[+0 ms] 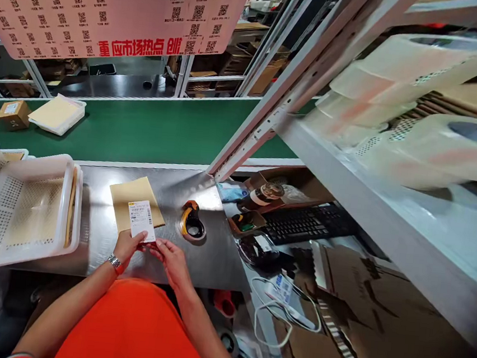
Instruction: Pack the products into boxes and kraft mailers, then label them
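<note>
My left hand (127, 245) and my right hand (171, 257) pinch the near edge of a white printed shipping label (141, 220) between them. The label stands just over a brown padded envelope (131, 197) that lies flat on the steel worktable (99, 227). A watch is on my left wrist. A yellow and black tape dispenser (193, 222) rests on the table right of the envelope, a short way from my right hand.
A white perforated plastic basket (20, 208) sits at the left. Behind the table runs a green conveyor belt (150, 128) carrying a small carton (13, 113) and a parcel (58, 114). A keyboard (308, 222), cables and cardboard lie right; rolls of tape (405, 65) on a shelf.
</note>
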A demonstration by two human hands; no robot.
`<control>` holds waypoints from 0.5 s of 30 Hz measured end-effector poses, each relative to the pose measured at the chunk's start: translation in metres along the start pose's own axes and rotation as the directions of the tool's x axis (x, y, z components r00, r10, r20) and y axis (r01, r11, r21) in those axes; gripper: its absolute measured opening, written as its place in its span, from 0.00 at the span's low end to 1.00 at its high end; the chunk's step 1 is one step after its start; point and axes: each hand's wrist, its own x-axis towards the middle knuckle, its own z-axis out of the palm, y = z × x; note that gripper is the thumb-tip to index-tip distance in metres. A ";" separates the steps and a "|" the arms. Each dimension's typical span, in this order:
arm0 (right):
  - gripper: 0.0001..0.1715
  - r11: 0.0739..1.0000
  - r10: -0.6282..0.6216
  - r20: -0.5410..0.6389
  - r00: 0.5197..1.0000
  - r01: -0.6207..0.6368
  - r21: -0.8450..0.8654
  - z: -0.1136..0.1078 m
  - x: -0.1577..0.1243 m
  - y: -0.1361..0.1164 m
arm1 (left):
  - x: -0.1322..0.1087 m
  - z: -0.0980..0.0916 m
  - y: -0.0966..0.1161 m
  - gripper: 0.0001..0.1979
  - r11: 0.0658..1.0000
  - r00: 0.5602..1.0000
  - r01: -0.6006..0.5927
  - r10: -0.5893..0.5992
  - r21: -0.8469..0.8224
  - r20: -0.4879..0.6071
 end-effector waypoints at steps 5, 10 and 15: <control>0.39 0.998 -0.024 -0.014 1.000 0.023 -0.055 0.000 0.001 0.003 | -0.001 0.000 0.002 0.21 1.000 1.000 0.005 -0.004 -0.012 0.016; 0.38 0.996 -0.035 -0.032 0.999 0.032 -0.078 -0.005 0.004 0.008 | 0.001 -0.002 -0.001 0.23 1.000 1.000 0.005 -0.005 -0.008 0.031; 0.36 0.992 -0.052 -0.089 0.995 0.041 -0.122 -0.007 0.008 0.013 | 0.007 -0.006 -0.011 0.27 0.982 0.999 -0.033 0.026 0.185 0.041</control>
